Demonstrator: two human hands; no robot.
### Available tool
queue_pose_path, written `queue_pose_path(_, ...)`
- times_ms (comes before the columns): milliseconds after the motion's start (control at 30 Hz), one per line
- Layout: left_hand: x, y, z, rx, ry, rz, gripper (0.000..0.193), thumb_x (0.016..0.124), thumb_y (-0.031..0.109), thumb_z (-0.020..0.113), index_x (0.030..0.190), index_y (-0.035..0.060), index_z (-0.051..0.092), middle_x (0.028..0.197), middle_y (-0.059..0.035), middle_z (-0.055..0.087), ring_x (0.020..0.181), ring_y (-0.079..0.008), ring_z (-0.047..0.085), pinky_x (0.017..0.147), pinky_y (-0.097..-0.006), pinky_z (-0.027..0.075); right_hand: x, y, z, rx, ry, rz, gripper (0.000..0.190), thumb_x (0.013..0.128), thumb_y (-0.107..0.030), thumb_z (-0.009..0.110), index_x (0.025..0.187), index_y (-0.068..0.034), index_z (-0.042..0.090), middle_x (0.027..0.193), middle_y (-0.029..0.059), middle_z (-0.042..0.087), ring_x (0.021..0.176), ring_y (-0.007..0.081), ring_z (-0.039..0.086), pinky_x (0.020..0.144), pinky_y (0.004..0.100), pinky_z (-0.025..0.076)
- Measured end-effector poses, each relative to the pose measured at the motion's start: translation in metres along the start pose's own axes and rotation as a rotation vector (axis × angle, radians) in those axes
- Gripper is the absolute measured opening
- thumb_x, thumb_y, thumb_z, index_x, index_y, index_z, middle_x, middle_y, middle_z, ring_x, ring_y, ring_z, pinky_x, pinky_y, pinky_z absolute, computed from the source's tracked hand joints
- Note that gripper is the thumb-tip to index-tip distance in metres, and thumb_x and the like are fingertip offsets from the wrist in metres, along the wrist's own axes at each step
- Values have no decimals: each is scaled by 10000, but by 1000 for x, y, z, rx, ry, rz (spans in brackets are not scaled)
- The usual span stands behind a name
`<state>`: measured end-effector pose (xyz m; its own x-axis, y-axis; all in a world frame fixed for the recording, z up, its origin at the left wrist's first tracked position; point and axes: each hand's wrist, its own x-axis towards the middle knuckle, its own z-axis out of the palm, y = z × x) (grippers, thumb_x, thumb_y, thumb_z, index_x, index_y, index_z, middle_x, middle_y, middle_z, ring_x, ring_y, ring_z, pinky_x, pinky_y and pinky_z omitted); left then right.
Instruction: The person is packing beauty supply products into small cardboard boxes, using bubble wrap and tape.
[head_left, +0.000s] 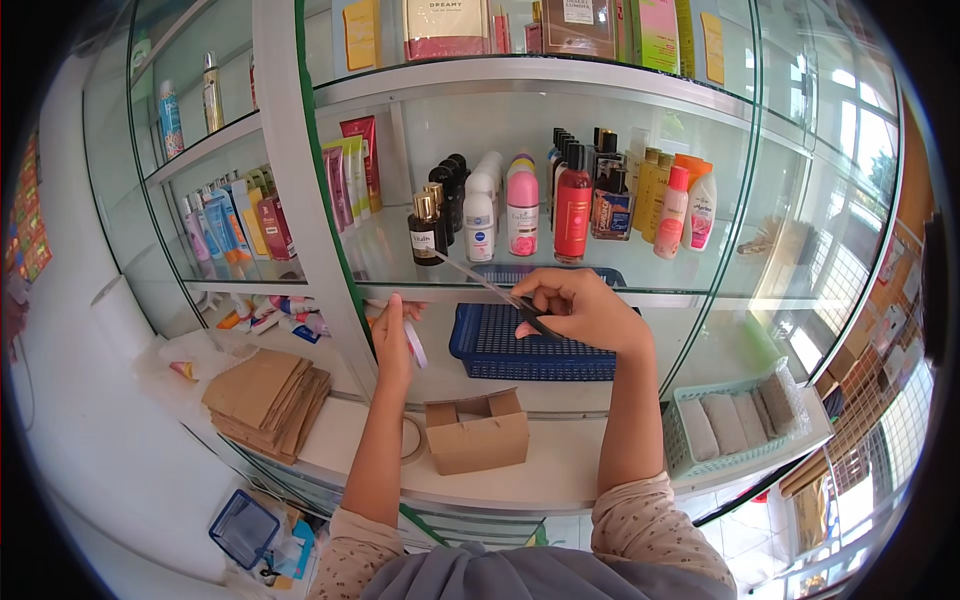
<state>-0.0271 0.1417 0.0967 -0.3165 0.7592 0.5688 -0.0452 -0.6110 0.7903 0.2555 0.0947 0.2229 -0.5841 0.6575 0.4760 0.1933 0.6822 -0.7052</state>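
Observation:
My right hand (581, 307) grips a pair of scissors (536, 316) by its black handles, in front of the glass shelf's edge. The narrow blades point up and to the left, across the view of a small dark bottle with a gold cap (426, 238). My left hand (394, 334) holds a roll of pale ribbon or tape (415, 345), seen nearly edge-on, beside the cabinet's upright. Below and between my forearms, an open cardboard box (480, 446) stands on the white counter. A tan ring, perhaps a tape roll (411, 439), lies partly hidden by my left forearm.
Blue plastic baskets (480, 360) sit behind my right hand. Flattened brown cardboard (259, 397) is stacked at left. A mint basket (694, 457) with wrapped items stands at right. Glass shelves hold perfume bottles, roll-ons and tubes (362, 172); the shelf edge (675, 300) crosses near my hands.

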Motion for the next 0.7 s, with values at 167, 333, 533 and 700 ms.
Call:
queue_pose_path(167, -7, -26, -20, 52, -126, -208, 574, 1061, 560, 330, 1122, 68, 619, 1222, -84, 636, 1160, -187, 540, 1002, -355, 396, 1, 1, -1, 5, -9, -6, 333, 804, 52, 701, 1130, -5, 659, 685, -39, 482, 632, 43, 418, 558, 236, 351)
queue_pose_path(333, -28, -13, -18, -114, -187, -283, 732, 1032, 658, 259, 1457, 86, 426, 1471, -111, 496, 1389, -232, 428, 1163, -425, 300, -1, 3, -3, -3, -4, 12, 339, 798, 42, 712, 1130, -7, 660, 702, -33, 491, 635, 42, 436, 567, 231, 374)
queue_pose_path(533, -62, -1, -31, -42, -270, -420, 815, 1025, 672, 252, 1598, 98, 177, 1563, -121, 386, 1441, -267, 374, 1212, -458, 221, -8, -6, -5, -159, -78, 52, 363, 772, -11, 750, 1125, -44, 672, 732, 5, 544, 632, 83, 489, 589, 253, 420)
queue_pose_path(700, -100, 6, -44, 28, -238, -524, 782, 1044, 615, 305, 1605, 91, 156, 1574, -105, 373, 1436, -267, 384, 1221, -406, 207, -7, -2, 4, -340, -225, 82, 399, 754, -19, 764, 1140, -76, 682, 756, 19, 587, 667, 113, 541, 599, 271, 455)
